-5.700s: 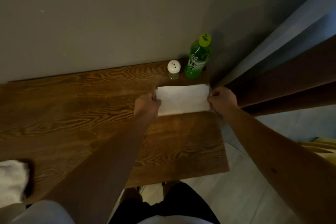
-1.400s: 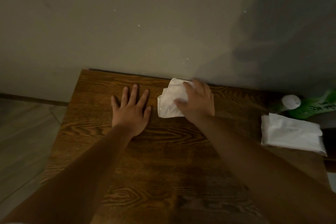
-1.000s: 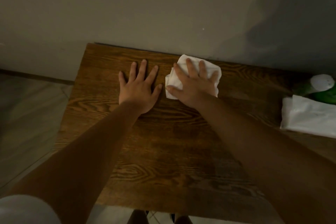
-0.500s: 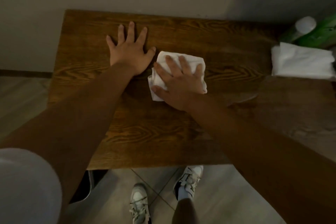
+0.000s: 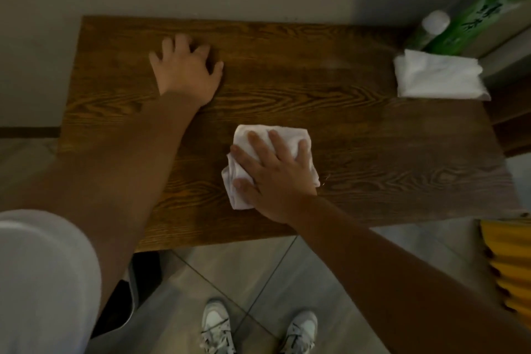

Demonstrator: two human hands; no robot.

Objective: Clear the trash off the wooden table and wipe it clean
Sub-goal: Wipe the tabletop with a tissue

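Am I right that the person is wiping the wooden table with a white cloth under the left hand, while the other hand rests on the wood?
Not quite. The head view shows the white cloth under the right hand; it is the left hand that rests on the wooden table.

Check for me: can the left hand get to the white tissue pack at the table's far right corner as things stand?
Probably not easily. The left hand rests at the table's far left, and the right hand, pressing the cloth, lies between it and the tissue pack.
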